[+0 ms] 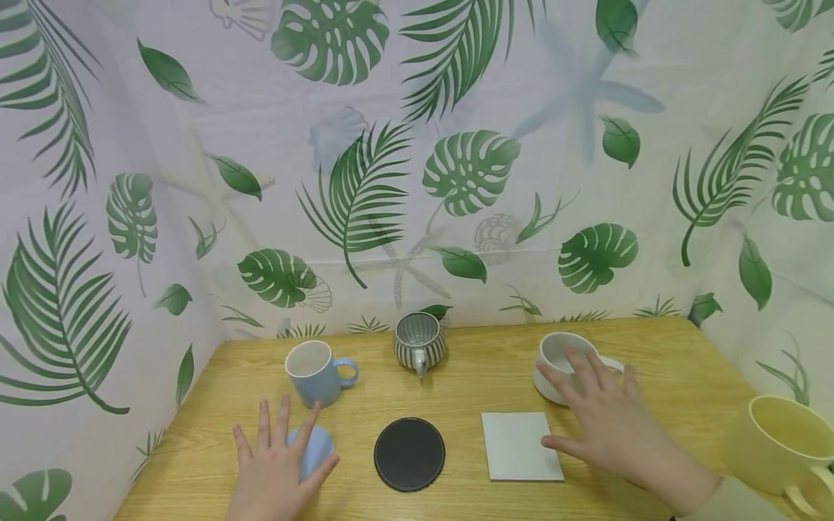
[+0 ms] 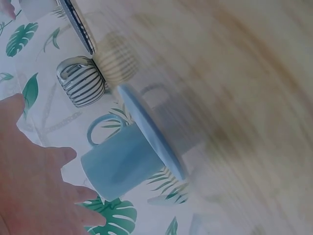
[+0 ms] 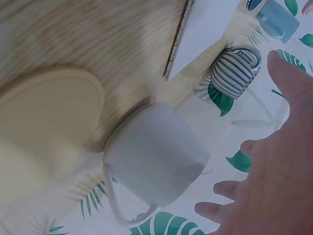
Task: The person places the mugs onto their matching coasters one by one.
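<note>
My left hand [image 1: 270,467] hovers with fingers spread over a light-blue round coaster [image 1: 317,452], partly hiding it. Just behind stands a blue mug [image 1: 317,383], its handle to the right. My right hand [image 1: 612,427], fingers also spread, is in front of a white mug [image 1: 550,369] and covers part of it. In the right wrist view a gap shows between those fingers and the white mug [image 3: 156,152]. Under the right thumb's tip lies the edge of a white square coaster [image 1: 517,449]. Neither hand holds anything.
A black round coaster [image 1: 409,454] lies between the hands on the wooden table [image 1: 456,376]. Farther back is a striped mug [image 1: 419,347], handle toward me. A large yellow mug [image 1: 775,449] stands at the far right. Leaf-patterned cloth [image 1: 404,217] encloses the back and sides.
</note>
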{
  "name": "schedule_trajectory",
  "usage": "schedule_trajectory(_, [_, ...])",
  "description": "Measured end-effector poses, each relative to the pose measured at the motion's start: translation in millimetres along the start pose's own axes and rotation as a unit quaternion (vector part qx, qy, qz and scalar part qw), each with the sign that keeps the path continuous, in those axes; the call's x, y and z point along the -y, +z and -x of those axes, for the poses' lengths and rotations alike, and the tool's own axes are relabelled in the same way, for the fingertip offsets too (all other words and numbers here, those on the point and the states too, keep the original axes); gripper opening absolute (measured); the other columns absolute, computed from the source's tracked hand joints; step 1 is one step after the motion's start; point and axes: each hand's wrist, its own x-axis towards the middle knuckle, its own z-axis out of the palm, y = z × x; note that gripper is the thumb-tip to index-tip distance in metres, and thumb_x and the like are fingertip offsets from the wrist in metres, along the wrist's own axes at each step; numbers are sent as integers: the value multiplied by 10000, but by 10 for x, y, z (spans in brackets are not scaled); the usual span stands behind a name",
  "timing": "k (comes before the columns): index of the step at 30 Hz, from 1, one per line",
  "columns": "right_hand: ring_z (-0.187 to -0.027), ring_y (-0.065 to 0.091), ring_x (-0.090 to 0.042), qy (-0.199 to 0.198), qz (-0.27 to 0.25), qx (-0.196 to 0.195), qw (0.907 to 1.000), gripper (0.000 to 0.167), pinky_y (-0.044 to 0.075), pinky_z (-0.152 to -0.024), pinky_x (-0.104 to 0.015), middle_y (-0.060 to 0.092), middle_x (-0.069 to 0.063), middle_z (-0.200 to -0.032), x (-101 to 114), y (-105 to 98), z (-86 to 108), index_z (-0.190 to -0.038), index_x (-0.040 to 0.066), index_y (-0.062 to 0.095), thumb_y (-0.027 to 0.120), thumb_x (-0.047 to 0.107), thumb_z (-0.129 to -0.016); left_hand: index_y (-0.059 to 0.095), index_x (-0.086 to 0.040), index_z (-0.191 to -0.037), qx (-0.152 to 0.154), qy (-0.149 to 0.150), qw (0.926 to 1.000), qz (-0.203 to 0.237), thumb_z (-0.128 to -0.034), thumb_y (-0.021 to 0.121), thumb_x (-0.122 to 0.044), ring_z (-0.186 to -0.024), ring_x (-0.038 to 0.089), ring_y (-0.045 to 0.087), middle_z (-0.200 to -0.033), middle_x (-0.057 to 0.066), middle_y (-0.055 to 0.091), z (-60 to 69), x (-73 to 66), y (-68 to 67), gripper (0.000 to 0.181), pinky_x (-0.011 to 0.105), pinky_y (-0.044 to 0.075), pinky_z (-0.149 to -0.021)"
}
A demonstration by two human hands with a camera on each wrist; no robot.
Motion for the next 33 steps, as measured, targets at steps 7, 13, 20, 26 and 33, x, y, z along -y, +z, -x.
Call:
schedule_trajectory(7, [-1532,329,-530,-154,103,-125,9997,1003,330,-1068,-886,366,-242,-1673,48,-7,-61,-1633,233,422,770,717,-826,486,-207,-1606,169,-126,9998,-41,-973,617,-676,-1528,645,264,-1675,313,346,1,50,-22,798,926,162,-1116])
schedule_trajectory(13, [-1509,381,-512,-209,242,-114,9994,1011,354,-1073,-864,443,-233,-1619,64,32,-117,-1635,240,414,757,737,-824,473,-202,-1614,272,-225,9994,-16,-982,610,-671,-1539,640,240,-1684,318,324,1,96,-34,799,914,159,-1131])
schedule_trajectory(20, [-1521,378,-502,-324,174,-74,9993,994,327,-1146,-823,431,-251,-1625,111,80,-188,-1634,232,424,762,716,-834,475,-181,-1611,415,-383,9984,-5,-995,592,-671,-1543,636,232,-1693,316,304,25,166,-51,796,906,163,-1141])
schedule_trajectory(26, [-1490,430,-515,-397,115,-46,9991,992,344,-1137,-818,405,-269,-1644,185,88,-255,-1625,220,444,775,707,-827,480,-164,-1606,416,-437,9982,-5,-999,595,-657,-1540,642,227,-1686,328,305,52,244,-37,790,907,152,-1140])
schedule_trajectory(33, [-1493,428,-515,-411,-68,-15,9991,987,395,-1108,-792,380,-281,-1659,203,206,-309,-1627,231,433,761,717,-833,474,-159,-1610,585,-491,9971,60,-1006,588,-655,-1540,651,208,-1684,339,298,62,322,-39,790,915,135,-1133])
